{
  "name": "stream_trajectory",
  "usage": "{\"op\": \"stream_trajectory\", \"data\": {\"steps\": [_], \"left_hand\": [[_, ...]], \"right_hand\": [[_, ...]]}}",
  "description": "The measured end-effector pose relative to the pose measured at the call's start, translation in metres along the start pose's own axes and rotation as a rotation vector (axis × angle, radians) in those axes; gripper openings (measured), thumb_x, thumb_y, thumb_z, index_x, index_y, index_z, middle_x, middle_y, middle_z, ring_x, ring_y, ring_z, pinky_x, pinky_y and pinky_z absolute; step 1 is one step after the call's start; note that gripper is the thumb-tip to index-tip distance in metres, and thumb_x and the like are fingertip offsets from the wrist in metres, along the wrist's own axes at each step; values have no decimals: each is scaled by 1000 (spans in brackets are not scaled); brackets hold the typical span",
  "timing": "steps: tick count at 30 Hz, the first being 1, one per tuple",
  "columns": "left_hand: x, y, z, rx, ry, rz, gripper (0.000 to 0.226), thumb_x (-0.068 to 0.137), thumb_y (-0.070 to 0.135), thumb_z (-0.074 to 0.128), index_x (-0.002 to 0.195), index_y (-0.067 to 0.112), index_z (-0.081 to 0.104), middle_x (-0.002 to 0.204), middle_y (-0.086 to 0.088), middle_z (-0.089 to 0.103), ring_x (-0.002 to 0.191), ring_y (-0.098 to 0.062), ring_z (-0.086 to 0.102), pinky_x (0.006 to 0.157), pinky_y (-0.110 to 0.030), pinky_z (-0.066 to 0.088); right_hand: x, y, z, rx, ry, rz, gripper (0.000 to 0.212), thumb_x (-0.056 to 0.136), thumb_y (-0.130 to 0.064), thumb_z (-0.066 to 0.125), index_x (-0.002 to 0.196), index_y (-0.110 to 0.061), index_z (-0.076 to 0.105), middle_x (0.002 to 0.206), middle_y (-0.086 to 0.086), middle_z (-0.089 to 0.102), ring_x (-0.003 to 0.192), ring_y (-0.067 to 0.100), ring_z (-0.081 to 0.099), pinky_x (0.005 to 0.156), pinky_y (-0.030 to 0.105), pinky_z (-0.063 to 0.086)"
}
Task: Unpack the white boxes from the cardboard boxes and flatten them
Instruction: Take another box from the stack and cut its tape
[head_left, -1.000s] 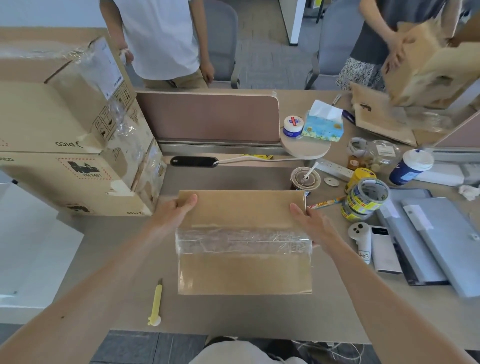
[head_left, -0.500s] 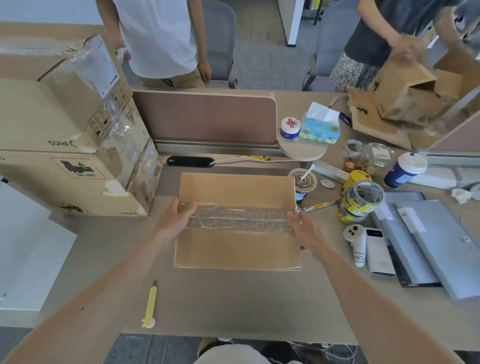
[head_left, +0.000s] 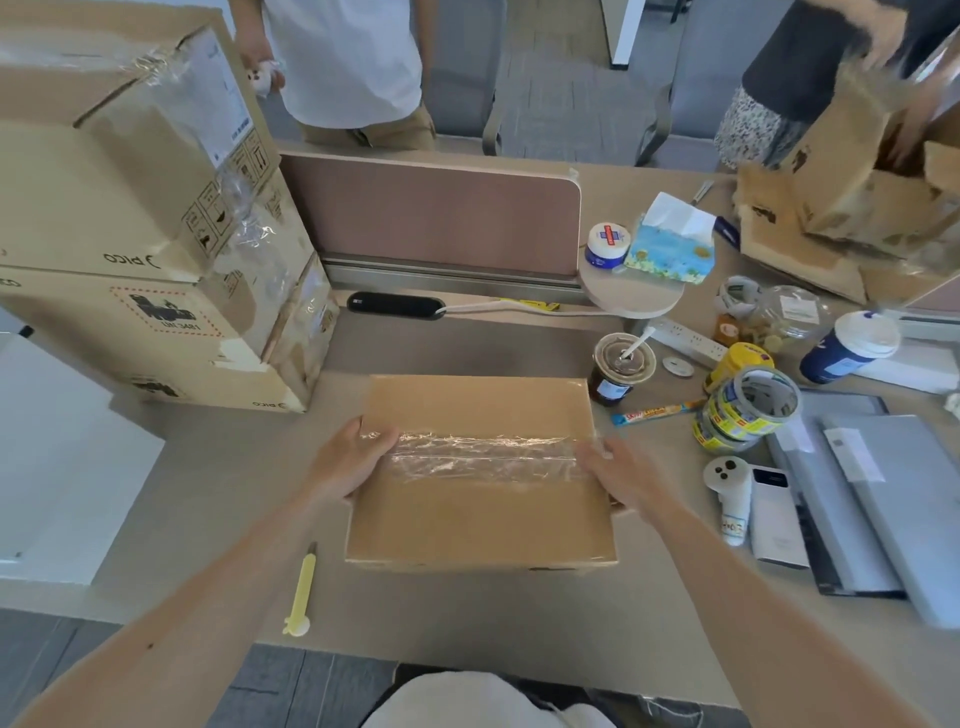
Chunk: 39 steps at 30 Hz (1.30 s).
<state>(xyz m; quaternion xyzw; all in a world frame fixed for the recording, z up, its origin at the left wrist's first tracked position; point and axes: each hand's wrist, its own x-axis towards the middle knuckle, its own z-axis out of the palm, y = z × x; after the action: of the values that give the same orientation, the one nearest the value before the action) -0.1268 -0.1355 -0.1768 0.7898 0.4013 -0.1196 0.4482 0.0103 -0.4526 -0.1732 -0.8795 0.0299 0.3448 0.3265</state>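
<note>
Brown, plain and closed, the cardboard box (head_left: 483, 514) sits at the middle of the desk (head_left: 467, 618), directly in front of the person. Its top face is smooth and unprinted. A wide strip of clear tape (head_left: 483, 457), wrinkled and glossy, runs from side to side across the middle seam. Whether the box rests flat or is raised slightly off the desk cannot be told.

The left hand (head_left: 353, 465) grasps the left edge, with the thumb lying on top at the tape's end. The right hand (head_left: 621, 475) grasps the right edge at the tape's other end, its fingers spread over the top.

A yellow cutter (head_left: 301, 590) lies on the desk near the box's front left corner. Stacked cartons (head_left: 130, 218) stand to the left, a lidded cup (head_left: 621, 366) just beyond the far right corner, and tape rolls (head_left: 748, 410) further right.
</note>
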Motion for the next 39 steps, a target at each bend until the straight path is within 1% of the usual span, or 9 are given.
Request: {"op": "stream_trajectory", "data": {"steps": [7,10,14,17,21,24,27,34,39], "left_hand": [[-6,-10,4,-33,-30,-26,46,83,62,67,121,38,56,114,9,65,87,-9,62,59,-28,52],[-13,-16,2,-45,-63,-41,43,87,65,62,119,38,51,116,7,60,87,-9,61,59,-27,53],[-11,-37,-5,-289,-104,-191,51,98,64,39,121,22,55,114,-10,62,94,-31,64,72,-36,51],[-4,-72,-10,-280,-13,-238,45,100,51,49,113,9,61,100,-15,67,77,-30,63,68,-33,48],[-3,-131,-12,-89,53,-223,28,90,36,72,96,9,67,78,-8,69,58,-21,57,57,-28,48],[-3,-169,-12,55,67,-270,26,83,43,76,87,19,66,88,-3,69,78,-23,66,76,-37,58],[-1,-190,-6,148,44,-251,28,80,45,77,89,21,65,97,3,67,91,-20,65,87,-35,53],[4,-207,2,302,21,-215,30,77,44,78,87,20,64,82,2,63,84,-21,65,67,-29,46],[8,-203,1,371,-3,-181,28,84,41,75,97,17,70,86,1,61,83,-21,61,73,-28,46]], "right_hand": [[-4,19,3,1,16,65,42,89,-56,56,110,-19,61,105,3,67,86,20,68,52,29,57],[-16,16,-2,-176,119,25,39,83,-58,55,98,-23,61,102,3,64,97,24,65,75,33,54],[-28,-7,10,-343,352,-243,40,89,-26,57,129,-21,52,122,7,49,117,27,48,91,39,40],[-33,-30,45,-230,246,-461,35,87,-22,61,121,-24,60,111,-4,49,114,20,50,95,38,44],[-47,-58,99,-328,52,-604,30,91,-28,59,121,-22,62,106,-4,52,104,19,53,93,37,46],[-52,-64,126,-359,106,-652,20,89,-30,61,107,-23,64,98,-4,56,94,20,58,91,38,47],[-53,-65,134,-363,139,-614,17,87,-34,64,102,-27,63,96,-6,56,88,20,61,82,34,48],[-62,-57,141,-348,113,-556,19,84,-40,69,100,-35,60,100,-14,57,84,10,60,79,33,51],[-69,-54,144,-332,116,-554,22,86,-38,70,106,-34,62,100,-16,57,83,1,57,76,27,48]]}}
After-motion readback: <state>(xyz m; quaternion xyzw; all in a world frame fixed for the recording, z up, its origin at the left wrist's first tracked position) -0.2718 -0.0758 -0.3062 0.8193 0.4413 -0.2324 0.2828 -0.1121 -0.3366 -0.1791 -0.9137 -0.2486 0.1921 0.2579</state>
